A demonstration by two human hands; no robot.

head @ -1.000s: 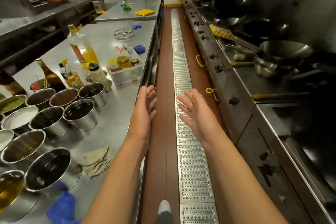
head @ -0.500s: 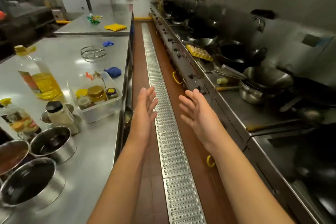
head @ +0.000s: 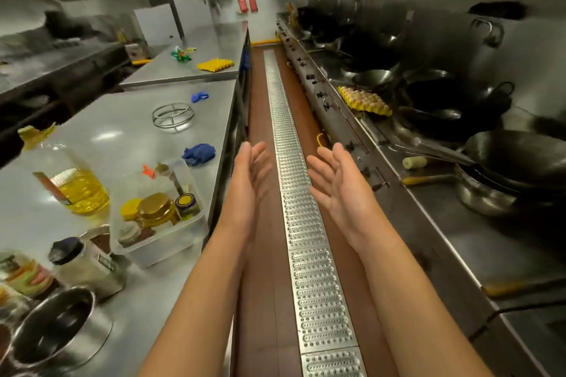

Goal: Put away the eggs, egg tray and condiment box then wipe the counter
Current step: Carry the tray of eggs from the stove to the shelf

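At the lower left of the frame a steel pot (head: 55,327) stands on the steel counter (head: 128,138), with a dark-capped jar (head: 82,263) just behind it. Both forearms reach up from the bottom edge over the brown floor of the aisle; the left hand (head: 249,174) and the right hand (head: 338,184) are held apart at mid-frame, palms turned toward each other, fingers straight and loose, grasping nothing. A perforated metal drain grate (head: 309,254) runs up the aisle between and beyond them. Left of the left hand, near the counter's edge, sits the condiment box (head: 159,217), a clear plastic tub holding jars with gold and yellow lids. To its left stands a bottle of yellow oil (head: 76,184). Just past the box lies a crumpled blue cloth (head: 199,153), and farther up the counter a wire ring stand (head: 173,115) and a small blue item (head: 199,96). On the right side of the frame a long stove line carries a steel pot with dark woks (head: 517,159) stacked on it. Farther along that line, at right of centre, the egg tray (head: 366,101), yellow and filled with eggs (head: 361,96), rests on the stove's front ledge beside more woks. On the far counter at upper centre lies a second, empty yellow tray (head: 214,64), with a green and yellow item (head: 180,53) near it.
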